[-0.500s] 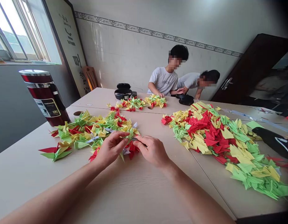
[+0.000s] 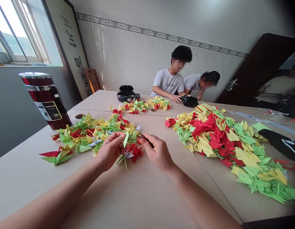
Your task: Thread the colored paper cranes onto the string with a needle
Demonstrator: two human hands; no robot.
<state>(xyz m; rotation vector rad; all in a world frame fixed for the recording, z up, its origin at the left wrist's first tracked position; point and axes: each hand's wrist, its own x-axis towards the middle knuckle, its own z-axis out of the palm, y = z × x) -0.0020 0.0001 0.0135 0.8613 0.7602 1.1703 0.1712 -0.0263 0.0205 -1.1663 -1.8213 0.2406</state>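
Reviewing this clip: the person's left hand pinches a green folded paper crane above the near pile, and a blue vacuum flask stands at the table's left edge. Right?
Not quite. The vacuum flask is dark red, not blue, as the head view shows. The left hand does pinch a green paper crane above the near pile.

Red vacuum flask (image 2: pixel 46 99) at ten o'clock: label reads "VACUUM", with a small "OK" box beneath. Framed board (image 2: pixel 68 47) against the wall at eleven o'clock bears large brush characters. Shirt print (image 2: pixel 170 84) at one o'clock unreadable.
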